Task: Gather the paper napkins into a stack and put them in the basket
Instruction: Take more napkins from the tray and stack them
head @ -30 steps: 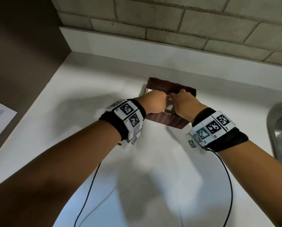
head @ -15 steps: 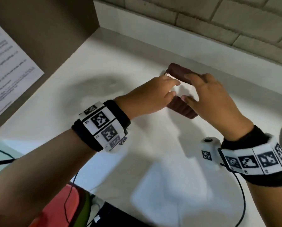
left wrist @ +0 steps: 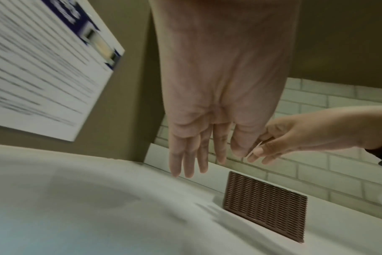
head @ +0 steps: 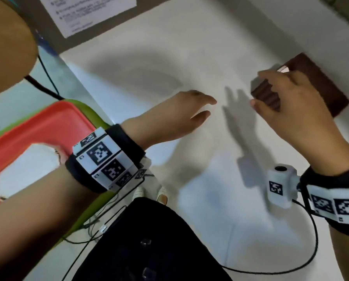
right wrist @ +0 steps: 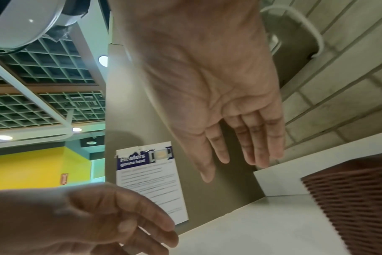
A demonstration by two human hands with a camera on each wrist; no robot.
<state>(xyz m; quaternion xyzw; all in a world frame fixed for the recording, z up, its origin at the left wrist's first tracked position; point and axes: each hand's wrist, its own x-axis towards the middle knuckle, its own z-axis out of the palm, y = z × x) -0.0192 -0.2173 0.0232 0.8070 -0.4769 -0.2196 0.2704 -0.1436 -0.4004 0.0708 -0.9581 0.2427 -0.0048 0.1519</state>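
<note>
A brown woven basket [head: 319, 88] stands on the white counter [head: 169, 57] near the back wall; it also shows as the basket [left wrist: 264, 207] and the basket [right wrist: 349, 198]. A white napkin corner [head: 283, 69] peeks out inside it, the rest hidden by my right hand [head: 258, 89]. That hand hovers over the basket's near left end, and the right hand [right wrist: 231, 170] has straight fingers holding nothing. My left hand [head: 209, 107] floats above the bare counter left of the basket. The left hand [left wrist: 209, 162] is flat and empty.
A printed notice [head: 88, 13] hangs on the brown side panel at the counter's left end. Beyond the counter's left edge lies a red and green seat [head: 37, 128]. Black cables [head: 311, 250] trail from my wrists. A tiled wall [left wrist: 327, 129] rises behind the basket.
Both hands have let go at the basket. My left hand has drawn away to the left and opened flat. The right hand has lifted and spread over the basket. The view has swung left.
</note>
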